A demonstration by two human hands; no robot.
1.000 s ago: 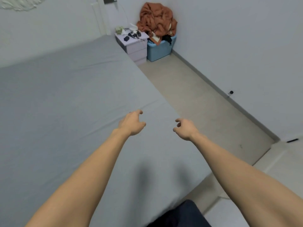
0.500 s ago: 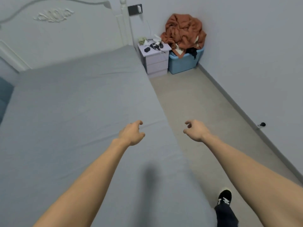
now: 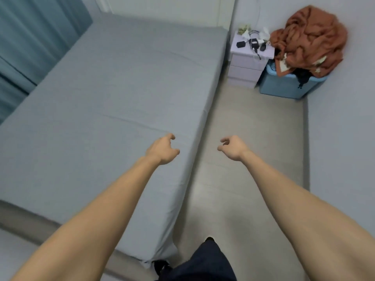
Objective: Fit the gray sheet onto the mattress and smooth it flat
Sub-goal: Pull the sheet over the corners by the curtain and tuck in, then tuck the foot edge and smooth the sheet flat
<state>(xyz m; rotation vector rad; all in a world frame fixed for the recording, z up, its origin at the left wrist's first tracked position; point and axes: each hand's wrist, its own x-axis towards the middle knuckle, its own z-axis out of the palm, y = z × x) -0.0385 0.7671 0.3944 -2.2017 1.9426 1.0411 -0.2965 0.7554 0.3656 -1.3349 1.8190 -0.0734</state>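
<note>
The gray sheet covers the whole top of the mattress and hangs down its right side and near corner, with a few faint creases across the middle. My left hand hovers over the sheet near the right edge, fingers loosely curled, holding nothing. My right hand hangs over the floor beside the bed, also loosely curled and empty.
A white nightstand with cables and small devices stands at the bed's head. Beside it a blue bin carries a heap of orange cloth. Teal curtains hang on the left. Beige floor runs between bed and wall.
The view has swung left, so the bed's full length and near corner now show. Both hands stay empty and loosely curled; the right one now hangs over the floor instead of the sheet.
</note>
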